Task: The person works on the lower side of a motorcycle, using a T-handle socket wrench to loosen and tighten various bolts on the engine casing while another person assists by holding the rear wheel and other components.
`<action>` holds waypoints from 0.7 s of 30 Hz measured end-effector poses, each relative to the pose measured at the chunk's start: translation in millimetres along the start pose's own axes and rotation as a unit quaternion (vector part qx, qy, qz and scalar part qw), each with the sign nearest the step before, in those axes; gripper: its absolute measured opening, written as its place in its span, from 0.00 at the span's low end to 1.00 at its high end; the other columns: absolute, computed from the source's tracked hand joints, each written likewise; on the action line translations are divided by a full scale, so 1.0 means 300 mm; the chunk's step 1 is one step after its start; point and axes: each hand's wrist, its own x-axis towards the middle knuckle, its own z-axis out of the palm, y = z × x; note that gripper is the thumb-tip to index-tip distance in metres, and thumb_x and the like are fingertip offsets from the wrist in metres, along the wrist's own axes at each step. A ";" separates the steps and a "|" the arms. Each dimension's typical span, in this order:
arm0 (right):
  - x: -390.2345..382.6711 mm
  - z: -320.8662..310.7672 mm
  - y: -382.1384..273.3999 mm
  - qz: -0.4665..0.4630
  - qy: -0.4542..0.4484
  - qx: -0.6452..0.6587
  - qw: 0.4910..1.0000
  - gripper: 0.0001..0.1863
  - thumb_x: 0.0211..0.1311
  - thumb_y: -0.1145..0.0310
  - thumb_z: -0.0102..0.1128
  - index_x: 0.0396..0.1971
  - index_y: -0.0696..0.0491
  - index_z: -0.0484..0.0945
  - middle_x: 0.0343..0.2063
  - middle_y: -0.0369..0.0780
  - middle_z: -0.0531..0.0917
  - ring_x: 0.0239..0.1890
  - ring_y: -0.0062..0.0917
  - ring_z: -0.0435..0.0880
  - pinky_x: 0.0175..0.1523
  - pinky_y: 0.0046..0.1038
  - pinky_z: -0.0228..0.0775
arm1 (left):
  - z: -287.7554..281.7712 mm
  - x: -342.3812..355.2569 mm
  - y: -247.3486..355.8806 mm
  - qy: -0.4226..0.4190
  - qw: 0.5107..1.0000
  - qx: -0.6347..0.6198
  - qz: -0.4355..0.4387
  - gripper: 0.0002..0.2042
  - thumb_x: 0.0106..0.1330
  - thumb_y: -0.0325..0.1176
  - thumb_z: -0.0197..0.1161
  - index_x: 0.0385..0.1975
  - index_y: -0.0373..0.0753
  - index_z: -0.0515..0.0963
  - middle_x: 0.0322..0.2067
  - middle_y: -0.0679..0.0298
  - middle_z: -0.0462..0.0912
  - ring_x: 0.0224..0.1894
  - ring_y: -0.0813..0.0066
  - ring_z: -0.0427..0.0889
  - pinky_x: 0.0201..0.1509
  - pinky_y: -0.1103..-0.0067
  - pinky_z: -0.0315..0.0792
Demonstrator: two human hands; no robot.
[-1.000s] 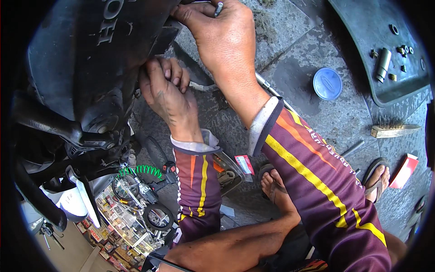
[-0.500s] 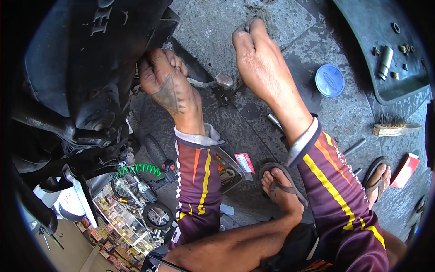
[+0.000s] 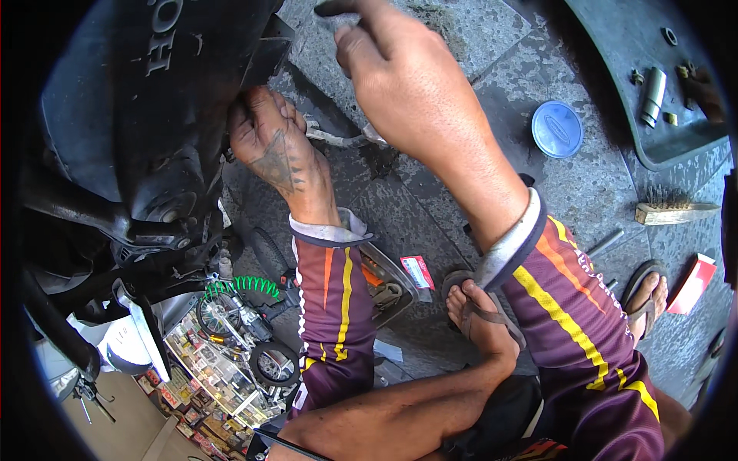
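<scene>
My left hand (image 3: 280, 154) is closed, fingers curled against the lower edge of the dark motorcycle body (image 3: 177, 84). What the fingers grip is hidden behind them. My right hand (image 3: 423, 88) is raised over the paving to the right of it, index finger stretched leftward and thumb apart, with nothing seen between them. Its fingertips reach close to the top edge of the picture and are slightly blurred. A pale metal lever (image 3: 330, 137) juts out between the two hands, its end covered by my right hand.
A black tray (image 3: 653, 157) at upper right holds a metal cylinder (image 3: 654, 96) and small parts; another person's hand (image 3: 705, 94) reaches in. Nearby lie a blue lid (image 3: 557, 129), a wire brush (image 3: 676, 213), and a red-white box (image 3: 693, 284). A green coiled hose (image 3: 250, 286) shows lower left.
My right hand has come up and to the left, its fingers going from pinched to stretched. Another person's hand has appeared in the tray. My left hand stays nearly in place.
</scene>
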 end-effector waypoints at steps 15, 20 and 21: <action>0.066 -0.063 -0.056 0.041 -0.110 0.263 0.958 0.09 0.61 0.72 0.54 0.36 0.62 0.69 0.26 0.48 0.81 0.32 0.30 0.83 0.37 0.29 0.72 | -0.001 0.004 -0.004 0.012 1.000 0.002 0.004 0.14 0.66 0.31 0.54 0.17 0.42 0.63 0.14 0.75 0.58 0.15 0.90 0.53 0.17 0.87 0.45; 0.074 -0.037 -0.025 -0.003 -0.082 0.243 0.967 0.09 0.61 0.72 0.55 0.37 0.61 0.69 0.27 0.48 0.81 0.32 0.31 0.84 0.36 0.29 0.72 | -0.009 0.002 -0.001 -0.004 1.000 0.011 -0.003 0.09 0.65 0.28 0.51 0.22 0.42 0.67 0.15 0.74 0.59 0.16 0.89 0.57 0.17 0.87 0.50; 0.075 -0.029 -0.019 -0.004 -0.079 0.233 0.969 0.09 0.61 0.73 0.55 0.37 0.60 0.69 0.27 0.48 0.81 0.32 0.32 0.84 0.36 0.29 0.72 | -0.010 0.004 0.001 -0.003 1.000 0.008 -0.004 0.08 0.65 0.28 0.51 0.22 0.42 0.66 0.15 0.74 0.59 0.16 0.89 0.57 0.17 0.87 0.50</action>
